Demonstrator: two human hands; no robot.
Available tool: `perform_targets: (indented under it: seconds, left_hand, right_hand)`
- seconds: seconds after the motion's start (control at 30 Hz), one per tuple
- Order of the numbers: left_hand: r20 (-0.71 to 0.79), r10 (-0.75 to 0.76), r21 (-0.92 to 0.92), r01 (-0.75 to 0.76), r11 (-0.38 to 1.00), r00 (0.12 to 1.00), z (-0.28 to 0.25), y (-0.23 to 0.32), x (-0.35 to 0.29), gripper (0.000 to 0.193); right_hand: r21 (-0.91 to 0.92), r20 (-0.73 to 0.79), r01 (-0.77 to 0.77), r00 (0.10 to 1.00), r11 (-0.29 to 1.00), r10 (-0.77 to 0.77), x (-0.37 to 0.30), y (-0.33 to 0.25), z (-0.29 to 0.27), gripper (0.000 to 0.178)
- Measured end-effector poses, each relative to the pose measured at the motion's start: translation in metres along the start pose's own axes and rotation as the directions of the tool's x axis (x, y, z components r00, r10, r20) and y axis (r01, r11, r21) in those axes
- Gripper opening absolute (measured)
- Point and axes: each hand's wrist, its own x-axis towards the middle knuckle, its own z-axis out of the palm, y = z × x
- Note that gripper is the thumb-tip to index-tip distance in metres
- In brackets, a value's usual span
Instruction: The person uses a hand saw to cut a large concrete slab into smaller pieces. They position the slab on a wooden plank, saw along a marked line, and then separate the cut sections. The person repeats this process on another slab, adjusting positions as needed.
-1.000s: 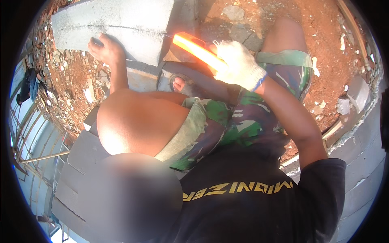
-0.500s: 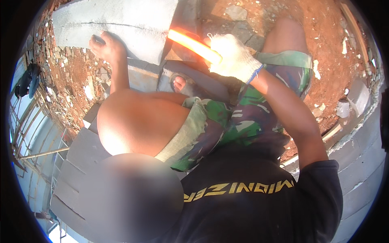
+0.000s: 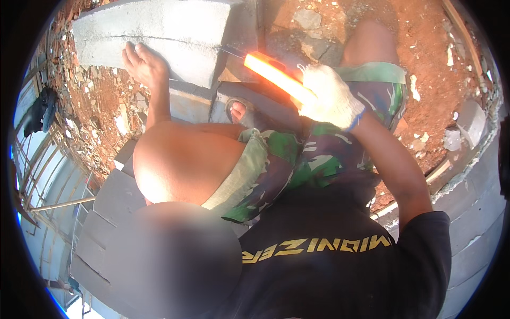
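Note:
A large light-grey concrete block (image 3: 159, 18) lies at the upper left, with a dark cut line running along its face. My bare left hand (image 3: 144, 63) rests on the block's near edge, its fingers apart and lying against the face. In a white knit glove with a blue cuff edge, my right hand (image 3: 329, 98) grips the orange handle of a handsaw (image 3: 276, 74), brightly lit by the sun. A short stretch of thin blade (image 3: 232, 51) shows between the handle and the block's right end, in line with the cut. The rest of the blade is hidden.
My bent knee (image 3: 170, 159) and camouflage shorts (image 3: 319, 159) fill the middle. My foot (image 3: 238, 110) is close below the block. Red soil (image 3: 425, 106) with rubble spreads around, more grey blocks (image 3: 106, 228) stand lower left, and a block wall (image 3: 478, 212) curves along the right.
My right hand has drawn the saw back to the right and slightly down, baring some blade. My left hand's fingers have straightened a little on the block.

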Motion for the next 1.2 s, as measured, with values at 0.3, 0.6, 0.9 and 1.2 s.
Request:
perform_targets:
  seconds: [0.3, 0.6, 0.9, 1.2]
  left_hand:
    - [0.025, 0.074, -0.004, -0.074, 0.997, 0.997, 0.005, -0.006, 0.005, 0.073]
    - [0.028, -0.015, 0.023, 0.014, 1.000, 0.999, 0.001, 0.009, 0.000, 0.072]
    - [0.006, -0.037, 0.010, 0.037, 0.999, 0.999, -0.005, 0.002, -0.002, 0.074]
    - [0.027, -0.040, -0.002, 0.040, 0.999, 0.999, -0.006, -0.001, -0.001, 0.074]
  right_hand:
    - [0.062, -0.273, 0.050, 0.961, 0.997, -0.031, 0.050, -0.015, 0.016, 0.026]
    - [0.004, -0.242, 0.127, 0.962, 0.992, -0.122, -0.019, 0.003, 0.011, 0.026]
    - [-0.075, -0.243, 0.051, 0.968, 0.996, -0.068, -0.039, 0.001, 0.002, 0.032]
    - [0.011, -0.334, 0.153, 0.932, 0.988, -0.140, 0.006, -0.007, 0.033, 0.034]
